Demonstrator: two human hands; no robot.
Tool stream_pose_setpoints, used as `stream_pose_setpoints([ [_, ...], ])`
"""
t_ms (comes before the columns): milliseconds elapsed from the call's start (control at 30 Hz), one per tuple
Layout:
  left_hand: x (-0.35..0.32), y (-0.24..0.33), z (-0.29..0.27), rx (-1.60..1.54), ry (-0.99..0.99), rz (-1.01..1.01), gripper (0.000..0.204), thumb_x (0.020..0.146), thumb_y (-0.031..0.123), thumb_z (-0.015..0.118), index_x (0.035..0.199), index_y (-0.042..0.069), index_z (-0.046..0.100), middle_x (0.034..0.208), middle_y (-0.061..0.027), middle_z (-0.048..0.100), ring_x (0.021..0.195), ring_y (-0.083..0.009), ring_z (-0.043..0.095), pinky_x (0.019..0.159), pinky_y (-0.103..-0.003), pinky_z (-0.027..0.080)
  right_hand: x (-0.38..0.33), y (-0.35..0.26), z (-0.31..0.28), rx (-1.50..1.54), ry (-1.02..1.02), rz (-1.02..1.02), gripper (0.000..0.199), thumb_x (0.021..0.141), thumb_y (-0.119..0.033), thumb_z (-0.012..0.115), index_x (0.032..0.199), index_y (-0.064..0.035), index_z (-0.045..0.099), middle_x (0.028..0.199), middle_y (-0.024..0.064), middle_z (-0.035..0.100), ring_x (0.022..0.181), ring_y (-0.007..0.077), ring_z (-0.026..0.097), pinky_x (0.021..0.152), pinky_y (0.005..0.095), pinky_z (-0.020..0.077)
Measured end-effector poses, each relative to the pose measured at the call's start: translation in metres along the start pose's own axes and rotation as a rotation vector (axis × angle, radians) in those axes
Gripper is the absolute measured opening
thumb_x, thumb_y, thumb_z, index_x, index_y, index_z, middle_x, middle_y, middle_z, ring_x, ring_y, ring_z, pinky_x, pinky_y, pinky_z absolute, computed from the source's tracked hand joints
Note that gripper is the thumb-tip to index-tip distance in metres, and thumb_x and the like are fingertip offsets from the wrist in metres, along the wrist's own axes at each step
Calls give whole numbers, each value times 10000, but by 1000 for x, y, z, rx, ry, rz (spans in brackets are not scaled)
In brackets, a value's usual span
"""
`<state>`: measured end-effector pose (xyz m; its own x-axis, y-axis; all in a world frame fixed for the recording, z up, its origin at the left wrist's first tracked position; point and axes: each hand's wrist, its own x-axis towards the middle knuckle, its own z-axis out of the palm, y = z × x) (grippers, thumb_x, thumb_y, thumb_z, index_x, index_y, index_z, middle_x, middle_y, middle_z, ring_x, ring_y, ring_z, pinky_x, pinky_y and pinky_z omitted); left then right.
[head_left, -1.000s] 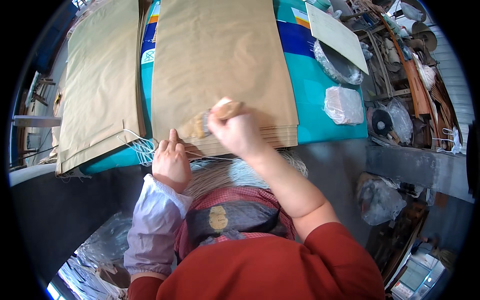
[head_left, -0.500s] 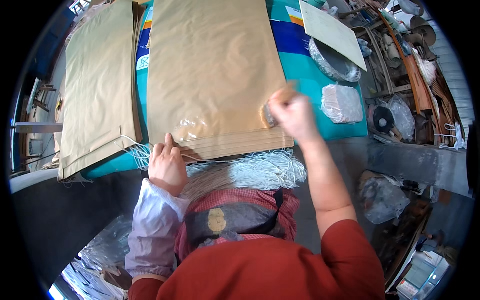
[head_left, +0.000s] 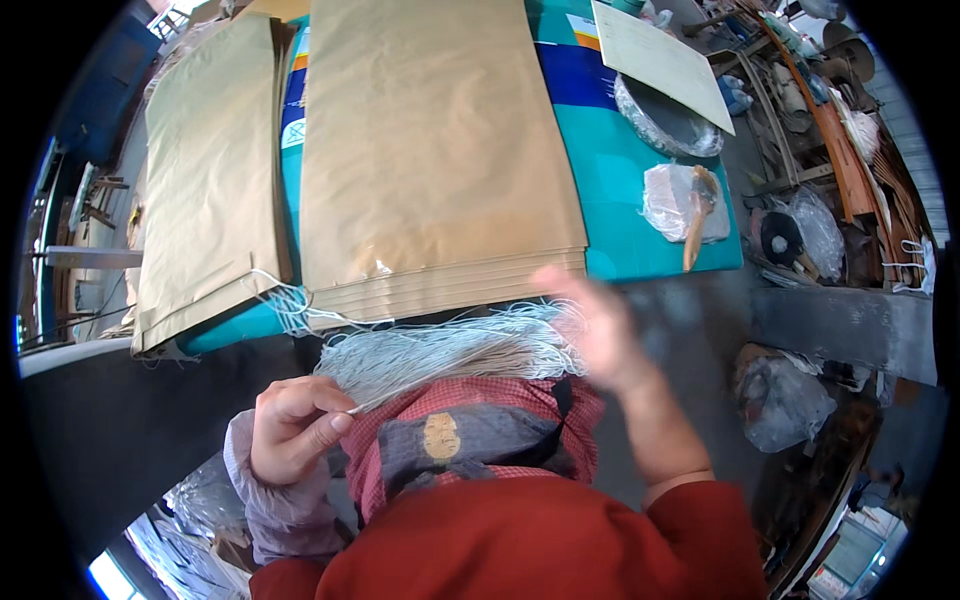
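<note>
My left hand [head_left: 295, 425] pinches one end of white string at the left of a bundle of white strings [head_left: 450, 345]. The bundle lies across my lap, below the table's front edge. My right hand [head_left: 600, 335], smeared by motion, is at the right end of the bundle; its finger closure is unclear. Above lies a stack of brown paper sheets or bags [head_left: 440, 150] with stepped front edges, a wet glossy patch near the front left. A wooden-handled brush [head_left: 697, 222] rests on a plastic-wrapped block [head_left: 665, 200] at the right.
A second brown paper stack [head_left: 215, 170] is at the left, with white cords [head_left: 285, 300] at its front corner. The teal table cover [head_left: 620, 235] shows around both stacks. Back right, a pale board [head_left: 665, 65] partly covers a plastic-lined round basin [head_left: 665, 125].
The brush has left my right hand and lies on the wrapped block. My right hand has moved down to the strings. My left hand has left the paper and now pinches a string.
</note>
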<state>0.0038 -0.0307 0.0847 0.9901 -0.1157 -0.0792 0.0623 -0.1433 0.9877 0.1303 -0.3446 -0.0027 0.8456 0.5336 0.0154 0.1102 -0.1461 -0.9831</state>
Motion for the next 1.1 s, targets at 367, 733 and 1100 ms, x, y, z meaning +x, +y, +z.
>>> stream_pose_setpoints([
  [367, 48, -40, -52, 663, 349, 119, 144, 790, -54, 619, 919, -32, 679, 739, -96, 629, 665, -148, 593, 598, -239, 451, 49, -18, -66, -242, 58, -42, 123, 833, -9, 633, 933, 16, 700, 801, 47, 628, 721, 104, 555, 628, 244, 439],
  [733, 89, -125, -40, 954, 417, -258, 130, 694, 25, 707, 813, 15, 658, 824, -94, 601, 846, -270, 611, 802, -346, 486, 88, 82, -56, -346, 148, 168, 129, 731, -49, 707, 803, -45, 601, 745, 32, 566, 762, 107, 558, 678, 241, 462],
  [1100, 85, -127, -18, 835, 365, 257, 388, 684, -108, 528, 1036, 25, 624, 1009, -121, 592, 902, -313, 574, 773, -381, 477, 81, 75, -41, -222, 239, 295, 343, 696, 0, 739, 641, -93, 413, 624, -58, 401, 592, 43, 355, 507, 230, 316],
])
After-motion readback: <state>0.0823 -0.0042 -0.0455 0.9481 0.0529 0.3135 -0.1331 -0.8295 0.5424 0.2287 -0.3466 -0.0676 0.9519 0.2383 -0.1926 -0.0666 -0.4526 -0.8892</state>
